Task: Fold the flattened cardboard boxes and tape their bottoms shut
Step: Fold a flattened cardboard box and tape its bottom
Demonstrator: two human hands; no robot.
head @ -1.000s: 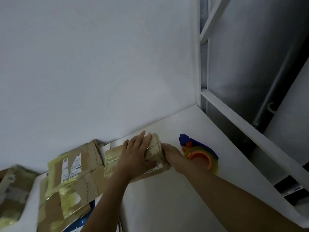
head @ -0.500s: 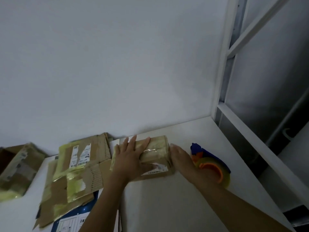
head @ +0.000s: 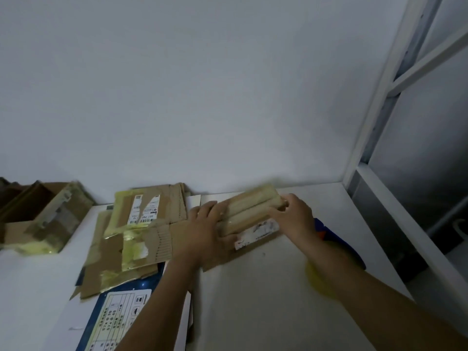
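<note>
My left hand (head: 205,231) holds the left end of the small cardboard box (head: 250,207): the fingers lie bent over its top and the thumb is on the side near me. My right hand (head: 293,219) holds the right end, with the fingers curled round the corner. So both hands are closed round the box, one at each end.

The box is long and low. Its top is covered with shiny yellowish tape, and a white label (head: 257,230) is on the side that faces me. It lies slanted, the right end further from me than the left. It is close to the far edge of the desk (head: 253,307), nearer to the far right corner than to the left one. I cannot tell if it rests on the desk or is lifted a little.

Just behind my right forearm is the tape dispenser (head: 326,228), blue with some orange, partly hidden by the arm, near the right edge of the desk.

Just left of my left hand is a pile of flattened cardboard boxes (head: 141,236) with old tape and labels, reaching to the far edge. Under its near side lies a printed sheet with a blue border (head: 119,315). At the far left corner stands a folded box (head: 48,221).
</note>
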